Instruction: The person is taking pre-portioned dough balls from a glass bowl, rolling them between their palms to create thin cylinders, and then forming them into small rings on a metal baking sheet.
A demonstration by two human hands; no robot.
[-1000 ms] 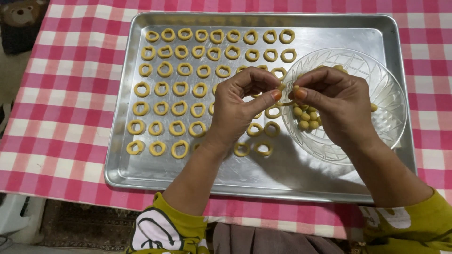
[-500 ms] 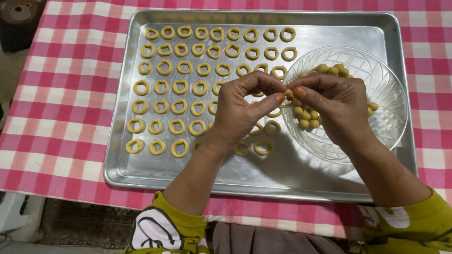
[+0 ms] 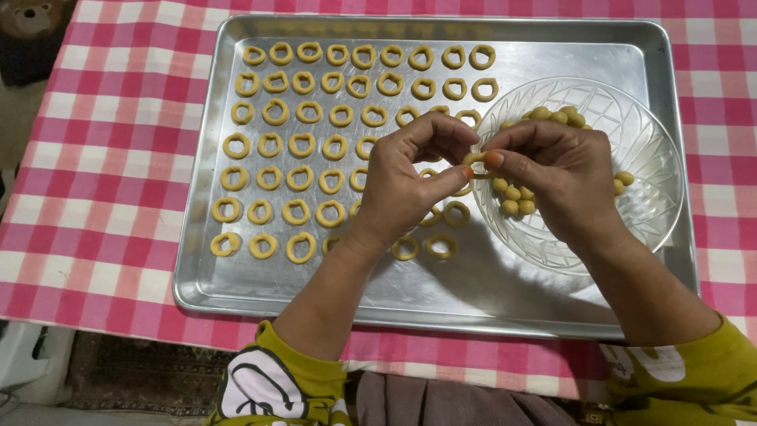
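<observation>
The left hand (image 3: 410, 185) and right hand (image 3: 556, 177) met above the metal tray (image 3: 505, 292), each grip pinched on 1 small dough piece (image 3: 475, 160) held between them. Rows of dough rings (image 3: 303, 177) filled the tray toward 9 o'clock of the hands. A glass bowl (image 3: 631, 134) of dough balls (image 3: 516, 197) sat at 3 o'clock, under the right hand. The tray rested on a worktop with a checked cloth (image 3: 102, 213).

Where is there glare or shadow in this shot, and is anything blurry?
Head view: soft glare along the tray top and on the glass bowl; hand shadows fall on the tray's bare bottom; left hand, right hand and dough rings look sharp.
</observation>
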